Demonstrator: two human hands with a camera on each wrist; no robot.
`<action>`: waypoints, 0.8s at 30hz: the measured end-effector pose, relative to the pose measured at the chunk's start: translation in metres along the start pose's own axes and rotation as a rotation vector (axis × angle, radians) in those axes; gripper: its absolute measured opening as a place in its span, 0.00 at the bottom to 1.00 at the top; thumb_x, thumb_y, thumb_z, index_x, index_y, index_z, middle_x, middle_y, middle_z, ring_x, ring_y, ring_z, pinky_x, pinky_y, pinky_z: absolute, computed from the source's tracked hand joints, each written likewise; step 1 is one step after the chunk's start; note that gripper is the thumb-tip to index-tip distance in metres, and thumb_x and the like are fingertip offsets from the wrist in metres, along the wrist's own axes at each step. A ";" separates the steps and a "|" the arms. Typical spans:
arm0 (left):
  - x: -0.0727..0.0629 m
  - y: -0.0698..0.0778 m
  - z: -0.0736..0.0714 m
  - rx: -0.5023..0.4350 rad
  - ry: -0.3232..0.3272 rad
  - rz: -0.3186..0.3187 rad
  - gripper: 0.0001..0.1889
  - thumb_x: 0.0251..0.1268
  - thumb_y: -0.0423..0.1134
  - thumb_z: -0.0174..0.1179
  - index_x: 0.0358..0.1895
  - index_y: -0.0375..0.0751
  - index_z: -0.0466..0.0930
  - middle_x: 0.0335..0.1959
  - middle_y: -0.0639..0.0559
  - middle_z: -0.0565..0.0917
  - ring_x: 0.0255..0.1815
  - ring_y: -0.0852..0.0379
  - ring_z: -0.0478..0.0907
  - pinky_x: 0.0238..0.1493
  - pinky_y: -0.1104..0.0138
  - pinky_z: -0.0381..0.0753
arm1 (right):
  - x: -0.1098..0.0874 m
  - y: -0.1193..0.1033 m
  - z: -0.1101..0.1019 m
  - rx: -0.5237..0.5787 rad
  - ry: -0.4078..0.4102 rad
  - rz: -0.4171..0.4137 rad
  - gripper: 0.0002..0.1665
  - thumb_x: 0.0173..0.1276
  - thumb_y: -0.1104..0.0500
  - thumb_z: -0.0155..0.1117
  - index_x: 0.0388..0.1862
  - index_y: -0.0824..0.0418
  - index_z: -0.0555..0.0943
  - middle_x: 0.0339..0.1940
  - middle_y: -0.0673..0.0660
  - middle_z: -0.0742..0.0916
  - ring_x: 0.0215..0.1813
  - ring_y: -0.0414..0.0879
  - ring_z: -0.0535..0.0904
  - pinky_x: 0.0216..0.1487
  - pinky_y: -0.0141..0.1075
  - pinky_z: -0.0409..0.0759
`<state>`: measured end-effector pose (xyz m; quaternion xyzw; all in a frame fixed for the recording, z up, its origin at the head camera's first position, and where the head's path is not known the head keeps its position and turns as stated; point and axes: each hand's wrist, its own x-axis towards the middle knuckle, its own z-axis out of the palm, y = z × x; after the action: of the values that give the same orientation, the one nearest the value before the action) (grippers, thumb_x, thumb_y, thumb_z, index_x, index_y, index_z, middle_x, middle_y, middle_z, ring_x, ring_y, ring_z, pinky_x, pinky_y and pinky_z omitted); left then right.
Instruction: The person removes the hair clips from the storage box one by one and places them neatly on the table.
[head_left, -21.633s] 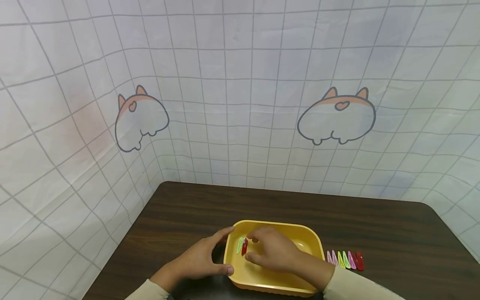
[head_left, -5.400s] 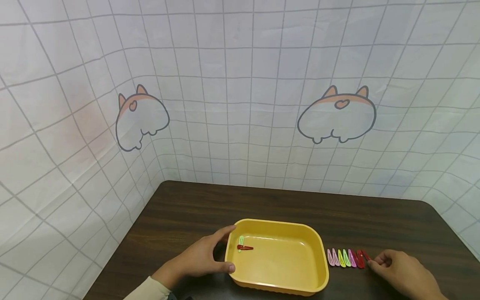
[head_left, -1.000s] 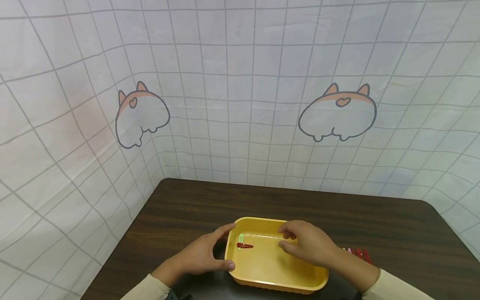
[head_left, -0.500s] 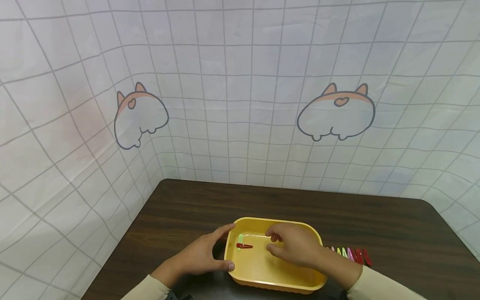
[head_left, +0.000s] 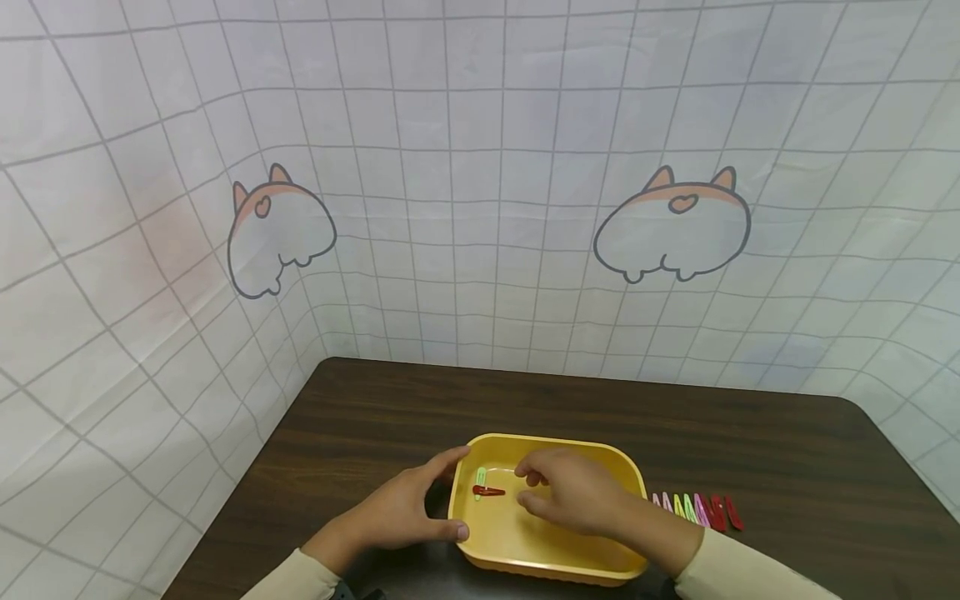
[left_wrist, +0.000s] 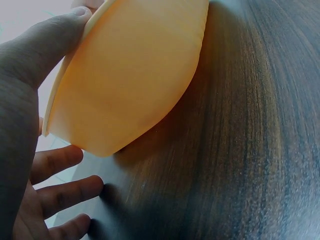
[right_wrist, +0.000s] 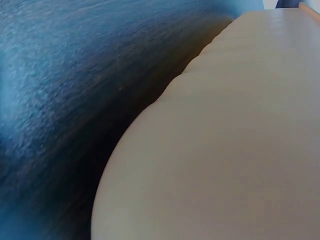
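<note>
A yellow plastic tray (head_left: 555, 575) stands on the dark table. Toward its left end lie a light green snap hair clip (head_left: 481, 476) and a red snap hair clip (head_left: 492, 492) that crosses over it. My left hand (head_left: 401, 510) rests against the tray's left side, thumb on the rim; the left wrist view shows the other fingers spread beside the tray wall (left_wrist: 135, 75). Inside the tray, right of the clips, hovers my right hand (head_left: 573, 492), thumb and index finger apart with nothing visible between them. The right wrist view holds mostly the tray's outer wall (right_wrist: 225, 160).
Right of the tray, several hair clips in pink, yellow, green (head_left: 689, 508) and red lie side by side in a row. A red clip (head_left: 734, 512) ends the row at the right. A white grid-patterned curtain (head_left: 480, 208) hangs behind the table.
Several seconds ago my right hand was at the row's right end, at a red clip that now lies there. Since then it has moved left into the tray. The left hand stays put.
</note>
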<state>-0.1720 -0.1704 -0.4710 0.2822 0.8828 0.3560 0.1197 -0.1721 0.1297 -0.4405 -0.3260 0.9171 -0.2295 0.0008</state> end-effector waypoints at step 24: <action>-0.001 -0.001 0.000 0.015 0.012 0.028 0.52 0.58 0.65 0.71 0.82 0.61 0.52 0.64 0.58 0.80 0.66 0.57 0.74 0.67 0.45 0.69 | 0.015 -0.006 0.024 -0.043 -0.022 0.029 0.14 0.66 0.50 0.72 0.47 0.55 0.86 0.40 0.45 0.85 0.43 0.38 0.79 0.45 0.39 0.81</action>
<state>-0.1719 -0.1711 -0.4711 0.2933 0.8822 0.3525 0.1072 -0.1764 0.1060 -0.4574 -0.3153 0.9263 -0.2059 0.0074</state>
